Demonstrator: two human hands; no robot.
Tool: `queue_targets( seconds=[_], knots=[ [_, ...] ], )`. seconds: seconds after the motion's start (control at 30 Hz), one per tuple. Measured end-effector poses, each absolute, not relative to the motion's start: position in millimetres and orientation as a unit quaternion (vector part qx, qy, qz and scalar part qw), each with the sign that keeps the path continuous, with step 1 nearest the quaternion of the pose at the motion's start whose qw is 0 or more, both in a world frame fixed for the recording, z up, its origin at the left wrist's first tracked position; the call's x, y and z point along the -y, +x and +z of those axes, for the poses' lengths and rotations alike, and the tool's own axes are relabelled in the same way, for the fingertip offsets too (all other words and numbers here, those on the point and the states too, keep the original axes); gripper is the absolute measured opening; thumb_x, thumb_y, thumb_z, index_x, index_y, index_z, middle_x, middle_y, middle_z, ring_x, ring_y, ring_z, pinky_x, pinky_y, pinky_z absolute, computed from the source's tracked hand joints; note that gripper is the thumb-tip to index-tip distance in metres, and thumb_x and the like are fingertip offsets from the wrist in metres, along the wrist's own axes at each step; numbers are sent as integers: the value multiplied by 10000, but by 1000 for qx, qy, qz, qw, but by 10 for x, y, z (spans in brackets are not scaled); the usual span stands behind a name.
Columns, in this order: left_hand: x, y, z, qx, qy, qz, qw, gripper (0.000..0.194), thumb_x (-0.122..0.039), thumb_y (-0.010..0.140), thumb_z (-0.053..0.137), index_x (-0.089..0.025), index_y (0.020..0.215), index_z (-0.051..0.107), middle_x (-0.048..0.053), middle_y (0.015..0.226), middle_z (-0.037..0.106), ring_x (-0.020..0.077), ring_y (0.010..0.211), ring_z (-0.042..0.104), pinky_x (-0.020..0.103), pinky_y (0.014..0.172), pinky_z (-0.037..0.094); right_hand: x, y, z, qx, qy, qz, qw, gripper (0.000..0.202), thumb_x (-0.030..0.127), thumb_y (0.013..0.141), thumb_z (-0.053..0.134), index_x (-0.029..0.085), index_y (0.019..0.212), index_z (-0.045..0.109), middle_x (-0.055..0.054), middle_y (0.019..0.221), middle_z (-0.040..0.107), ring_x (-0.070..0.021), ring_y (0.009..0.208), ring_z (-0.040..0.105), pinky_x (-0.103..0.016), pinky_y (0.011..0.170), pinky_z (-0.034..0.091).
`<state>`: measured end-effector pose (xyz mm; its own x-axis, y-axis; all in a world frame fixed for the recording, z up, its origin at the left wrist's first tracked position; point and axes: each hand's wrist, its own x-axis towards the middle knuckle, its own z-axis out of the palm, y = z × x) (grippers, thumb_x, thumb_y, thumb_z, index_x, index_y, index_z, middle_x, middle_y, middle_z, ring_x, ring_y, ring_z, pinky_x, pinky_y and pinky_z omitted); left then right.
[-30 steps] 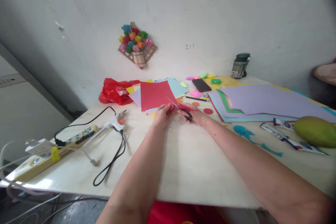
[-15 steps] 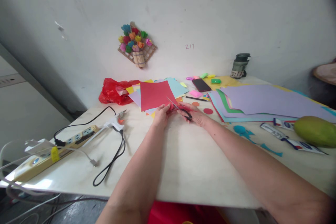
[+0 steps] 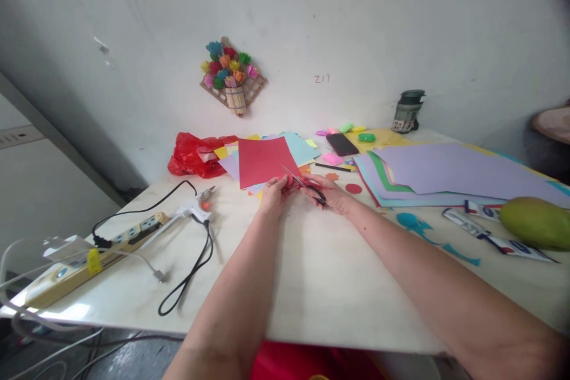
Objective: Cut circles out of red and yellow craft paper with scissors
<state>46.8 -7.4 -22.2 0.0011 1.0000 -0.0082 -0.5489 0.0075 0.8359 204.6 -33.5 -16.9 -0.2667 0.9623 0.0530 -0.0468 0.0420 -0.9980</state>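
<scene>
Between the fingers of my left hand [image 3: 275, 192] is a small piece of red paper [image 3: 290, 182], partly hidden by the fingertips. My right hand [image 3: 332, 194] is closed around the black handles of a pair of scissors [image 3: 317, 194], whose thin blades point up and left beside that piece. Just beyond both hands lies a red paper sheet [image 3: 266, 160] on top of other coloured sheets. A red paper circle [image 3: 354, 189] rests on the table to the right of my right hand.
A glue gun [image 3: 198, 209] and a power strip [image 3: 89, 258] with cables lie at left. Behind are a red plastic bag [image 3: 193, 154], a phone [image 3: 342, 143] and a bottle [image 3: 407, 111]. At right are large purple paper [image 3: 449, 169], blue scraps [image 3: 412, 222], tubes [image 3: 512, 246] and a green fruit [image 3: 537, 222].
</scene>
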Motion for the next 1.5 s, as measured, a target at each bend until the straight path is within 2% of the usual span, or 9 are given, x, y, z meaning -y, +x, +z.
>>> queue_targets(
  seconds=[0.2,0.63,1.13,1.5],
  knots=[
    [88,459,-226,-320,349,611,634,122,-175,673,748,-130,651,637,65,683,690,192,697,681,369,815,546,343,2051,-154,565,-397,568,448,685,317,720,734,163,1328,460,65,578,559,-90,432,497,-169,324,344],
    [86,464,-219,-327,351,609,632,127,-181,662,759,-131,648,643,65,672,685,195,684,679,368,809,535,349,2050,-148,571,-403,556,450,656,321,721,742,172,1306,484,76,523,522,-94,408,480,-172,323,328],
    [81,473,-202,-345,327,621,623,133,-163,678,740,-143,638,614,45,665,677,190,654,673,395,815,538,378,2042,-121,548,-400,576,456,579,225,741,725,174,1279,515,24,649,625,-76,413,480,-163,309,326],
    [58,465,-220,-347,327,623,620,136,-150,678,719,-149,627,593,48,643,672,185,641,675,339,734,559,334,2044,-156,552,-402,568,459,594,151,726,708,165,1292,527,10,641,636,-86,401,482,-170,291,331]
  ],
)
